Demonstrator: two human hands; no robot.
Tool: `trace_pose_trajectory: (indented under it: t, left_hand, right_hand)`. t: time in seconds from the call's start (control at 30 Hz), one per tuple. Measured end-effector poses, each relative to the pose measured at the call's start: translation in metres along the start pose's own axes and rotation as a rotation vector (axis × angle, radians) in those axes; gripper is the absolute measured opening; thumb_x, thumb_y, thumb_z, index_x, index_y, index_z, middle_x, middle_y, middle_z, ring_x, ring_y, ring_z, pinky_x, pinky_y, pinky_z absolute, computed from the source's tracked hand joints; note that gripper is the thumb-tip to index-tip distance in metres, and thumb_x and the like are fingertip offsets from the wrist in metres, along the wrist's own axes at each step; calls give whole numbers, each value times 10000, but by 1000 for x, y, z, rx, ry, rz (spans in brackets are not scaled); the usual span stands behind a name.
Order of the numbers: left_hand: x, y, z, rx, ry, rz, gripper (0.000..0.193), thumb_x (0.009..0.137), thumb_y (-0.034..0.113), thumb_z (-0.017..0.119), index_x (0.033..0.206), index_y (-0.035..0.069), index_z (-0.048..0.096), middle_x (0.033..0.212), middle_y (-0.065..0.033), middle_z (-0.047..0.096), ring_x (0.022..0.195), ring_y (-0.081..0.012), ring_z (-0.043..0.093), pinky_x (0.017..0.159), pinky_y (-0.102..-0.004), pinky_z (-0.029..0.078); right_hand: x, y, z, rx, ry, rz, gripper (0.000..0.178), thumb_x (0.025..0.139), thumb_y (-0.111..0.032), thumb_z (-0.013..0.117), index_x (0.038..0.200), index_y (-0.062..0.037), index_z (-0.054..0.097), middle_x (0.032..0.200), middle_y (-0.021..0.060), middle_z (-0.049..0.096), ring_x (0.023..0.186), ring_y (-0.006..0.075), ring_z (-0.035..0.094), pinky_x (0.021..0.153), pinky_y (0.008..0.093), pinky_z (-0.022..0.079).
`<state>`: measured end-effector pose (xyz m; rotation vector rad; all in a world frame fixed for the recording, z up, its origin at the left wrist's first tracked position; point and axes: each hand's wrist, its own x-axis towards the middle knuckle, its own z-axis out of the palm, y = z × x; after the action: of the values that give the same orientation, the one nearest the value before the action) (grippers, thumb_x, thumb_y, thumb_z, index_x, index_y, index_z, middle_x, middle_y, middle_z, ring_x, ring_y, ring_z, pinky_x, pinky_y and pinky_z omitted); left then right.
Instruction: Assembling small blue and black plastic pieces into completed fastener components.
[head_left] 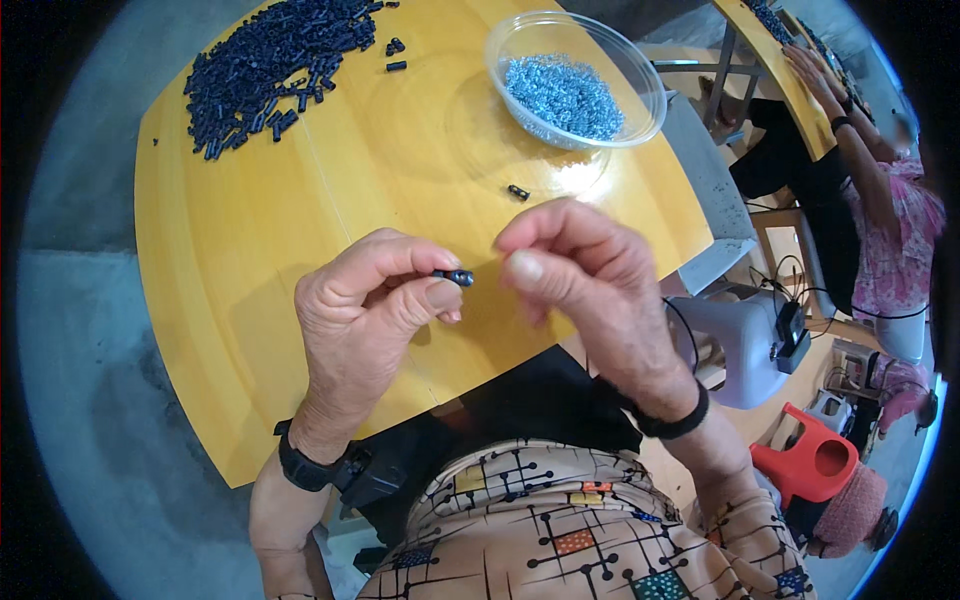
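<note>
My left hand (pixel 362 295) pinches a small black cylindrical part (pixel 458 278) between thumb and forefinger, its shiny tip facing right. A short gap away, my right hand (pixel 595 275) is curled with thumb and forefinger close together. It is slightly blurred, and anything between those fingertips is too small to make out. Just beyond the hands, a single black part (pixel 518 192) with a shiny spot lies on the yellow table (pixel 380 180). At the far right of the tabletop, a clear plastic bowl (pixel 655 98) holds many small silvery metal pieces (pixel 565 95).
A large heap of black cylindrical parts (pixel 270 70) covers the table's far left, with a few strays (pixel 396 66) beside it. On the right are a grey-white stool (pixel 740 350), a red stool (pixel 815 455), cables, and another person's arms (pixel 850 130) at a second table.
</note>
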<state>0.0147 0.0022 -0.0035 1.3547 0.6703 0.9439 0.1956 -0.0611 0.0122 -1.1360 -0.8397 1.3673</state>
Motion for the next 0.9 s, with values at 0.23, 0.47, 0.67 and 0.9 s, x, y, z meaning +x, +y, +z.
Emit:
trace_pose_trajectory:
  t: [0.23, 0.47, 0.67, 0.9]
  left_hand:
    - [1, -1, 0, -79, 57, -67, 132, 782, -14, 677, 908, -23, 637, 780, -68, 593, 631, -143, 579, 599, -253, 490]
    - [2, 0, -1, -112, 26, -44, 120, 800, -30, 679, 912, -46, 639, 797, -58, 622, 675, -104, 599, 620, -217, 504]
    - [2, 1, 1, -72, 50, -61, 140, 784, -8, 681, 915, -25, 634, 791, -70, 603, 645, -138, 591, 599, -249, 494]
    - [2, -1, -4, -27, 2, -32, 131, 797, -6, 681, 916, -25, 632, 812, -69, 620, 685, -124, 609, 621, -235, 513]
  right_hand:
    - [33, 3, -27, -894, 165, -391, 208, 762, -28, 667, 959, -14, 602, 851, 134, 603, 688, 230, 620, 618, 306, 509]
    - [47, 9, -23, -1249, 178, -535, 132, 749, -34, 652, 850, -20, 567, 828, 154, 601, 720, 336, 610, 615, 385, 497]
    - [32, 3, -18, -1028, 92, -400, 132, 794, -88, 656, 872, -22, 573, 736, 110, 587, 617, 224, 606, 559, 333, 499]
    - [0, 0, 2, -103, -72, -40, 96, 857, -61, 648, 912, -2, 594, 750, -3, 599, 602, 42, 558, 508, 167, 448]
